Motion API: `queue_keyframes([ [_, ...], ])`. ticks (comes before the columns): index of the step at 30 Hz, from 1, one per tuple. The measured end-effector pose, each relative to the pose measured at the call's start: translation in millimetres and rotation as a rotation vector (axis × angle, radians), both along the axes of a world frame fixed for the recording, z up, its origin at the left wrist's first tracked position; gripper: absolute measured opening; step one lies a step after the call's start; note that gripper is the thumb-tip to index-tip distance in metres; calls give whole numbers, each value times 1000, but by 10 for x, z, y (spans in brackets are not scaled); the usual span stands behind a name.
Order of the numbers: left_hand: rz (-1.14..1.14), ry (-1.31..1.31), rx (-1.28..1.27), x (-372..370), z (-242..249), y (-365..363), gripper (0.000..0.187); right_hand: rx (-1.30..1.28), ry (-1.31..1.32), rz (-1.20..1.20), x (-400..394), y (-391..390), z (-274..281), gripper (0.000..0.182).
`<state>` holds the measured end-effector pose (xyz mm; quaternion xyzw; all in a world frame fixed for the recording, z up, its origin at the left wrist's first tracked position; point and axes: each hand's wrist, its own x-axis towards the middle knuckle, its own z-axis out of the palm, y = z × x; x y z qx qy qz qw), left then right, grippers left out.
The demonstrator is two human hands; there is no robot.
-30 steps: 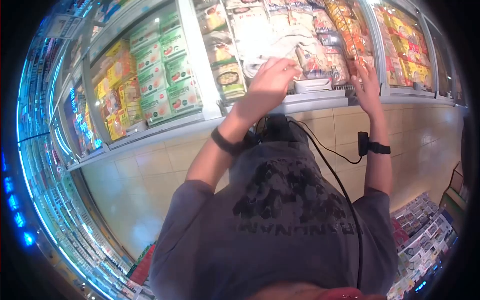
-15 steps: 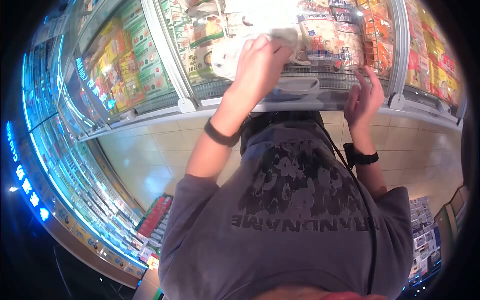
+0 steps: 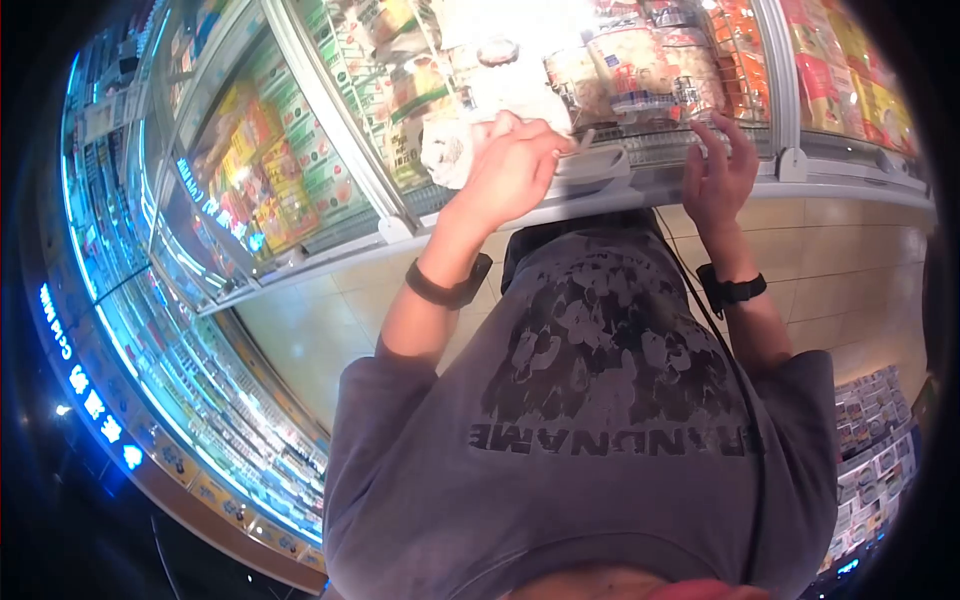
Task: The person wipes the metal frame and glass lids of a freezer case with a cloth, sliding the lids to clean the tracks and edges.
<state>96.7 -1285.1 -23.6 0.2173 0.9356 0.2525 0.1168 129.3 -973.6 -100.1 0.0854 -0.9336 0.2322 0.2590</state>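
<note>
My left hand (image 3: pixel 510 170) presses a white cloth (image 3: pixel 447 152) onto the glass lid of a chest freezer, close to the lid's near edge. The fingers are bent over the cloth, which bunches out on the left and beyond the knuckles. Just right of this hand is the light grey lid handle (image 3: pixel 597 168). My right hand (image 3: pixel 722 172) is over the freezer's near rim with its fingers apart and holding nothing. Its fingertips overlap the glass in this view. Bagged frozen food (image 3: pixel 630 75) lies beneath the glass, and bright glare hides part of it.
Metal frame bars (image 3: pixel 335 115) divide the lids. Green and yellow packages (image 3: pixel 262 150) fill the left compartment, and yellow and red bags (image 3: pixel 850 75) the right one. A lit shelf wall (image 3: pixel 190 350) curves along the left. Tiled floor (image 3: pixel 810 240) lies behind the freezer's near side.
My left hand has drawn the cloth back toward the near edge of the lid. My right hand stays near the rim, fingers still apart. The view has shifted slightly.
</note>
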Motion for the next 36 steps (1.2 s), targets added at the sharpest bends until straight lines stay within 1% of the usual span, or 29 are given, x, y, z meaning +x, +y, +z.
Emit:
queue_keyframes([
  [2,-56,-35,134,-48,-59,106,15,-17,-5,-5,33,-16,-14,35],
  [3,-121,-4,52,-102,-43,115,16,-15,-2,-21,38,-26,-15,35],
  [4,-136,-8,58,-136,-46,165,16,-21,-3,-19,42,-24,-6,34],
  [6,-155,64,111,-149,-137,312,15,-16,-20,-23,85,-11,1,33],
  [7,-94,-62,225,-150,-294,321,13,-23,0,-27,82,-9,-4,32],
  [8,-97,-64,233,-144,-275,318,13,-31,24,-28,53,-9,-12,30],
  [10,-169,148,121,-121,-118,231,11,-67,50,-13,36,-12,-29,28],
  [11,-157,145,122,-72,-81,145,11,-64,22,-21,49,9,-46,29],
  [13,-133,120,-153,-82,11,-54,9,-60,16,-15,11,34,-67,29],
  [14,-126,140,-152,-92,47,-166,9,-62,22,-12,35,37,-82,30],
  [16,-158,97,-147,-11,30,-336,6,-49,35,-17,40,52,-107,31],
  [17,-148,102,-97,-12,6,-328,4,-48,25,-24,45,50,-105,32],
  [20,-112,112,-59,-4,-56,-323,5,-7,5,-52,118,9,-75,31],
  [22,-72,95,-8,-1,-107,-334,5,-15,30,-75,71,2,-41,29],
  [25,-98,124,46,10,-153,-360,9,-52,46,-65,50,-3,-99,28],
  [26,-58,130,49,15,-176,-366,9,-72,38,-83,50,-18,-108,28],
  [28,-100,201,17,43,-252,-362,9,-56,19,-34,36,-8,-137,29],
  [29,-104,247,-26,74,-300,-365,9,-71,35,-47,25,-20,-134,28],
  [33,-18,315,-24,150,-411,-369,9,-59,16,-52,29,-23,-106,28],
  [35,-49,358,22,207,-459,-411,15,-49,9,-75,22,-20,-110,30],
  [36,-32,361,19,234,-468,-465,15,-49,12,-58,17,-17,-122,30],
])
